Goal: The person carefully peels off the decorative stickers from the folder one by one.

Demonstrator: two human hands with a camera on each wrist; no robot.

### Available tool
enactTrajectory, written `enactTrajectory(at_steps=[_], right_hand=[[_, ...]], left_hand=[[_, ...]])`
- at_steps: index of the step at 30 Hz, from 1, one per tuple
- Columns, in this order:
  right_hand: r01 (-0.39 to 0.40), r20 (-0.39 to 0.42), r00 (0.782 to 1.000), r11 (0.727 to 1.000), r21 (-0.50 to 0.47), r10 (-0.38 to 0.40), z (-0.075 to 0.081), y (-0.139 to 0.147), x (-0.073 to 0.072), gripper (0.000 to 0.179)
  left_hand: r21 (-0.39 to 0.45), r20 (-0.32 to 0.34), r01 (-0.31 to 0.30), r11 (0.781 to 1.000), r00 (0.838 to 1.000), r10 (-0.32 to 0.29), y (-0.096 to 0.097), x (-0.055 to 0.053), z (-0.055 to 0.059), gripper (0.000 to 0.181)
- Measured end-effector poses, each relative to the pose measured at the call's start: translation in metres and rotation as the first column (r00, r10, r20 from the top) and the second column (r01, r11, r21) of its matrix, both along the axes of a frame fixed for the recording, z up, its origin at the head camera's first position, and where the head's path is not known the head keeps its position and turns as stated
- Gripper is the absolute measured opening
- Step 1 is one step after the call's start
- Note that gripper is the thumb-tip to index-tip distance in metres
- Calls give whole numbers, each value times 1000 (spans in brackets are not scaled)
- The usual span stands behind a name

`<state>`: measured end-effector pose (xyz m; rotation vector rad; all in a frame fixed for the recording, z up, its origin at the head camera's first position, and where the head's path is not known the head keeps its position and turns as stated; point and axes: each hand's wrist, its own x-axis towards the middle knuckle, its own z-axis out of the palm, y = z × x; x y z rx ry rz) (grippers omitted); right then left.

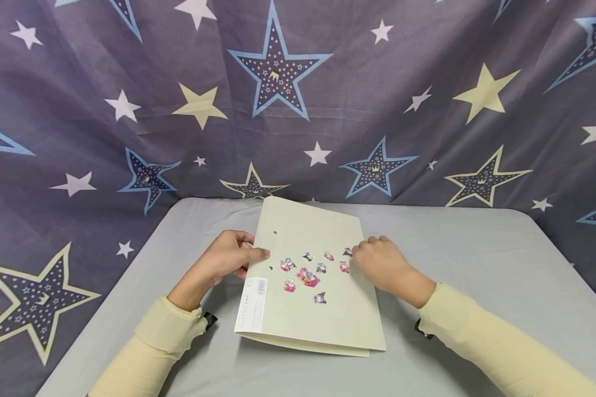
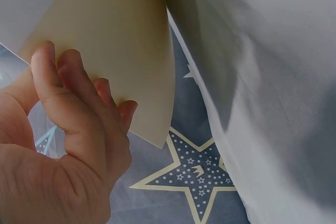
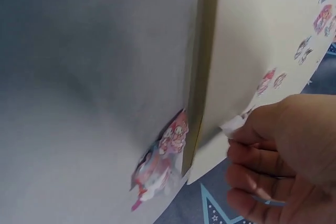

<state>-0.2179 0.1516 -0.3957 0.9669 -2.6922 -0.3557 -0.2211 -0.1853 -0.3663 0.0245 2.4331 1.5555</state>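
Note:
A cream clip file (image 1: 342,322) lies at a slant, its front cover slightly raised along the near edge. My left hand (image 1: 223,256) grips its left edge, thumb on the cover; in the left wrist view, fingers (image 2: 86,108) rest against the underside. Several small cartoon stickers (image 1: 308,277) are spread over the cover. At the right edge is my right hand (image 1: 384,264), its fingers curled, with a dark sticker (image 1: 347,252) right at the fingertips. Between thumb and forefinger, the right wrist view shows a small whitish piece (image 3: 233,125), apparently a sticker.
A clear packet of pink cartoon stickers (image 3: 160,161) lies on the table beside the file's right edge. A white label (image 1: 252,303) with a barcode runs along the file's lower left. Behind the grey-covered table (image 1: 203,218) hangs a star-patterned cloth (image 1: 328,71).

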Motion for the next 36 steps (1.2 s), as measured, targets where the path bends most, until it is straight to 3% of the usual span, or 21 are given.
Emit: enactTrajectory(at_steps=[4, 15, 20, 36], right_hand=[[19, -38, 999, 999, -29, -20, -1, 4, -1, 6], [45, -80, 995, 996, -76, -51, 0, 10, -5, 20], [61, -67, 996, 996, -68, -65, 0, 18, -3, 11], [117, -33, 992, 993, -36, -118, 3, 35, 1, 13]], left_hand=[[-1, -6, 2, 1000, 1000, -2, 0, 0, 0, 40], [-22, -6, -17, 1000, 1000, 17, -2, 0, 1, 42], [-14, -7, -7, 1000, 1000, 7, -1, 1, 2, 41], [-4, -5, -7, 1000, 1000, 7, -2, 0, -1, 38]])
